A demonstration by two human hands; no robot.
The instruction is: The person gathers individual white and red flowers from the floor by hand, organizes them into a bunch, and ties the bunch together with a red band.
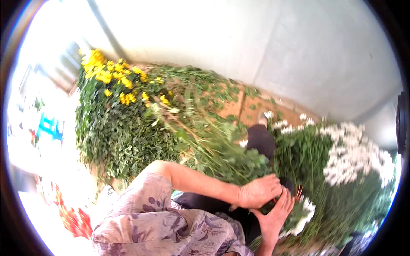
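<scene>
My left hand reaches in from the left, its fingers curled over a leafy bunch of white flowers across my lap. Against it, my right hand comes up from below, fingers and thumb around the same bunch. Their fingertips meet, so the stems between them are mostly hidden. Thin red strands stick out just beyond the right fingertips; what they are tied to cannot be made out. Blurred leafy stems lie just above the left wrist.
White flowers with long green stems are heaped at the right. A pile of dark-leaved plants with yellow flowers stands at the left. My dark-trousered leg extends between the heaps. A pale wall sheet borders the brown floor. A blue stool stands far left.
</scene>
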